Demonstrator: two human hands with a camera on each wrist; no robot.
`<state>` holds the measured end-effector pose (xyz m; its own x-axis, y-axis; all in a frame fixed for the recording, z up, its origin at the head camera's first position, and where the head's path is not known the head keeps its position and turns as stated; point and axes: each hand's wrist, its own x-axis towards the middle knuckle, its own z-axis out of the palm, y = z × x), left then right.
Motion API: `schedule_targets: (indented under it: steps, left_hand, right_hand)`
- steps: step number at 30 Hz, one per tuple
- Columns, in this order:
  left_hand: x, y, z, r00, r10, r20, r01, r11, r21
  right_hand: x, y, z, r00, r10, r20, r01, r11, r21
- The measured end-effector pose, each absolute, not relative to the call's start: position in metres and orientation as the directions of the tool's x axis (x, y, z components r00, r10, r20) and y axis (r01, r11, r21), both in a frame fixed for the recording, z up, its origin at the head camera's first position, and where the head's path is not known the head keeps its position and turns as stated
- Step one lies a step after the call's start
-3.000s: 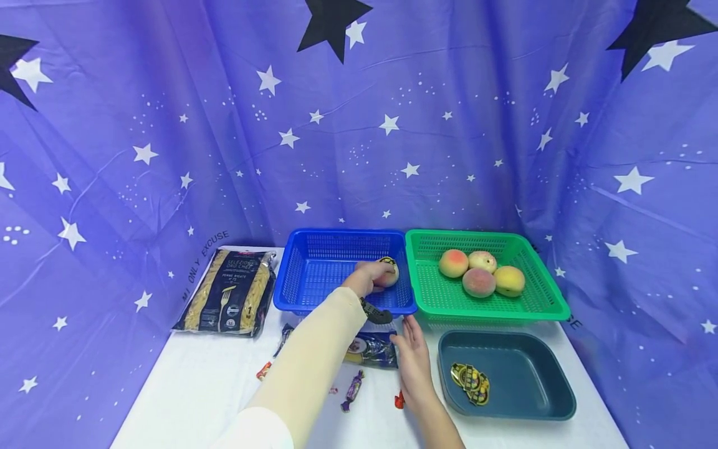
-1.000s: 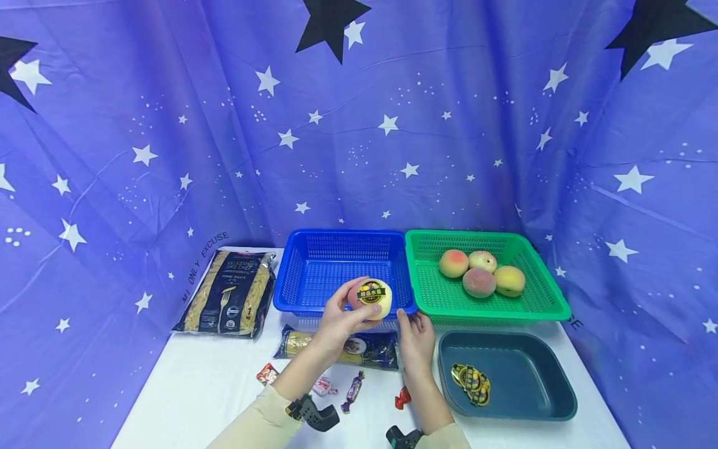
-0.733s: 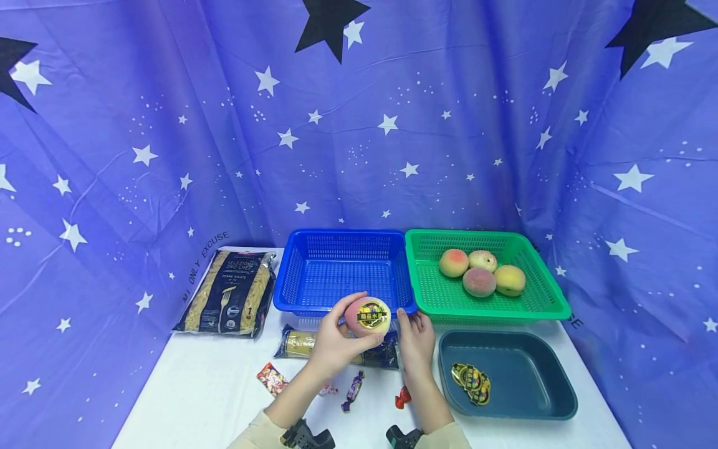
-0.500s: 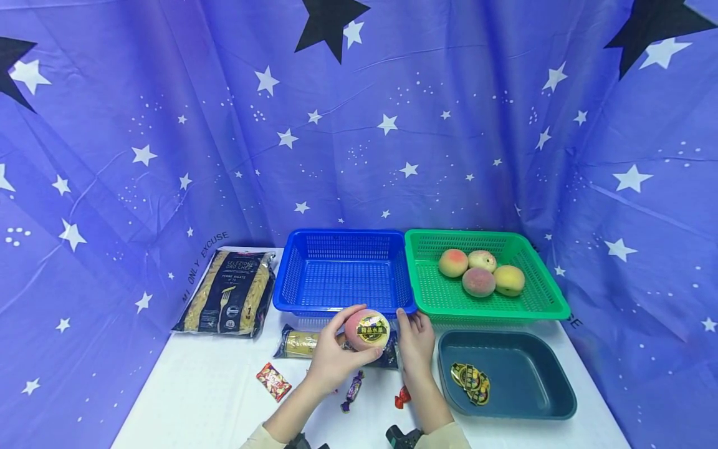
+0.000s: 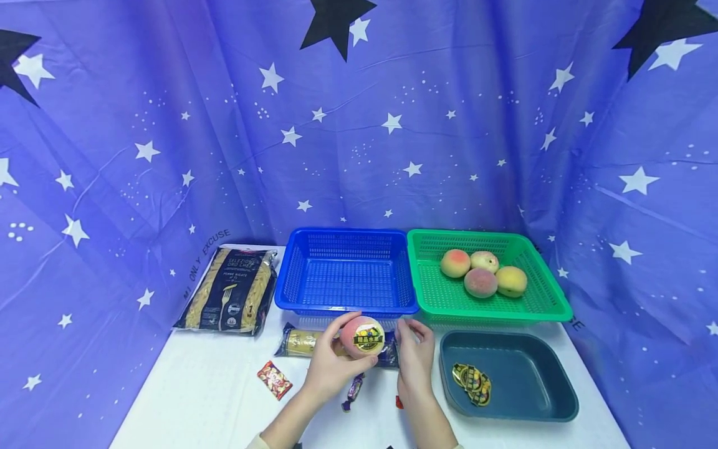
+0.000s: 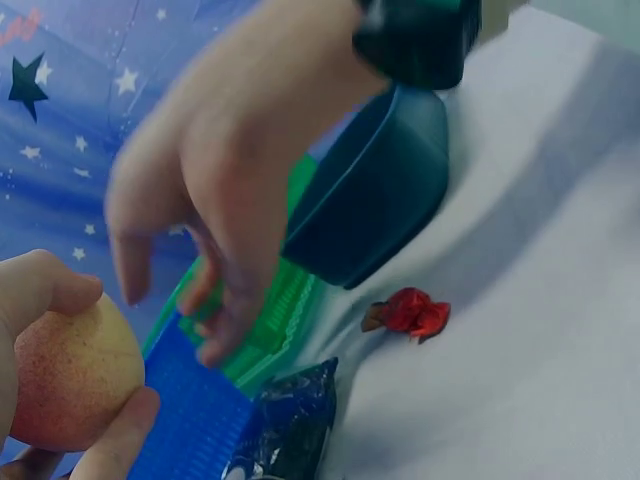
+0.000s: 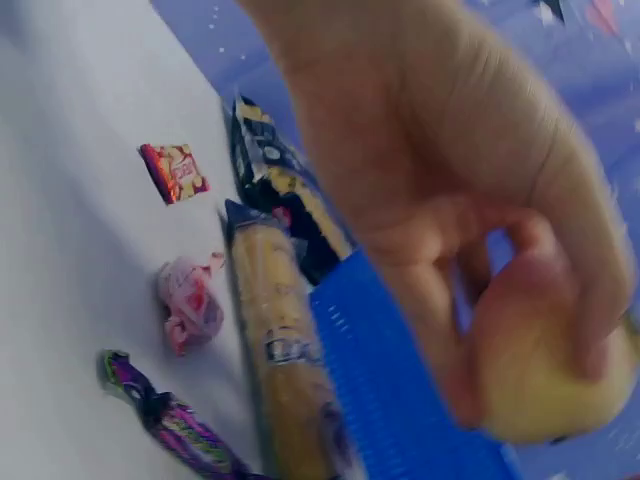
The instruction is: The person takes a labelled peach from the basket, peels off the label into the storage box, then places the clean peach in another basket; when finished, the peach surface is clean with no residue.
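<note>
My left hand (image 5: pixel 331 368) holds a pink and pale-yellow peach (image 5: pixel 348 334), thumb on the near side and fingers over the top. A round black-and-gold sticker (image 5: pixel 369 339) on the peach faces up. Both are raised over a long pasta packet (image 5: pixel 301 343), partly hidden behind them. My right hand (image 5: pixel 416 362) hovers just right of the peach, apart from it, fingers loosely bent with nothing in them; the left wrist view shows these fingers hanging down. In the right wrist view, the left fingers wrap the peach (image 7: pixel 545 350).
Behind stand a blue basket (image 5: pixel 348 310) and a green basket (image 5: pixel 493 317) bearing several peaches (image 5: pixel 480 283). A dark teal tray (image 5: pixel 530 374) at right has several loose stickers (image 5: pixel 472 385). Wrapped candies (image 5: pixel 275 380) lie in front; a penne bag (image 5: pixel 227 290) is at left.
My left hand has lifted the peach out of the blue basket and brought it nearer, turning its sticker upward. My right hand has drawn back from the blue basket's front corner.
</note>
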<state>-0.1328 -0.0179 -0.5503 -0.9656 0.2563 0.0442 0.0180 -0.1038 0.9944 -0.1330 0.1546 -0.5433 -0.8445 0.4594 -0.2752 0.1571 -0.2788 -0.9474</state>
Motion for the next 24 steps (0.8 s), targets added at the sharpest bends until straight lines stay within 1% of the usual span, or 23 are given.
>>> schedule_targets:
  steps: [1, 3, 5, 6, 7, 9, 11, 13, 15, 18, 24]
  left_hand:
    - [-0.133, -0.019, -0.551, -0.966, 0.255, 0.046, 0.02, -0.105, 0.994]
    - [-0.133, -0.02, -0.553, -0.965, 0.255, 0.053, 0.026, -0.106, 0.994]
    - [-0.133, -0.021, -0.555, -0.965, 0.257, 0.06, 0.035, -0.099, 0.994]
    - [-0.133, -0.021, -0.556, -0.964, 0.258, 0.064, 0.042, -0.091, 0.995]
    - [-0.133, -0.022, -0.556, -0.962, 0.262, 0.071, 0.051, -0.083, 0.995]
    - [-0.133, -0.022, -0.557, -0.958, 0.272, 0.09, 0.075, -0.067, 0.995]
    - [-0.133, -0.022, -0.557, -0.955, 0.279, 0.105, 0.094, -0.052, 0.994]
    - [-0.133, -0.021, -0.557, -0.952, 0.282, 0.118, 0.109, -0.046, 0.993]
    - [-0.133, -0.021, -0.558, -0.951, 0.283, 0.123, 0.115, -0.043, 0.992]
    - [-0.132, -0.021, -0.56, -0.95, 0.284, 0.132, 0.128, -0.033, 0.991]
    - [-0.133, -0.022, -0.562, -0.944, 0.297, 0.144, 0.143, -0.025, 0.989]
  right_hand:
    - [-0.129, 0.153, -0.539, -0.856, 0.453, -0.247, 0.152, -0.236, -0.96]
    - [-0.121, 0.151, -0.531, -0.898, 0.417, -0.138, 0.102, -0.107, -0.989]
    - [-0.115, 0.15, -0.525, -0.94, 0.339, 0.035, -0.004, 0.09, -0.996]
    - [-0.112, 0.15, -0.523, -0.95, 0.285, 0.128, -0.072, 0.197, -0.978]
    - [-0.109, 0.15, -0.522, -0.949, 0.223, 0.221, -0.149, 0.298, -0.943]
    - [-0.104, 0.149, -0.521, -0.927, 0.108, 0.359, -0.274, 0.457, -0.846]
    - [-0.1, 0.149, -0.521, -0.896, 0.029, 0.443, -0.35, 0.568, -0.745]
    - [-0.097, 0.148, -0.523, -0.879, -0.012, 0.476, -0.377, 0.629, -0.68]
    - [-0.095, 0.148, -0.524, -0.872, -0.028, 0.488, -0.381, 0.664, -0.643]
    - [-0.093, 0.148, -0.526, -0.862, -0.033, 0.506, -0.384, 0.695, -0.608]
    - [-0.092, 0.149, -0.525, -0.815, -0.021, 0.579, -0.418, 0.714, -0.562]
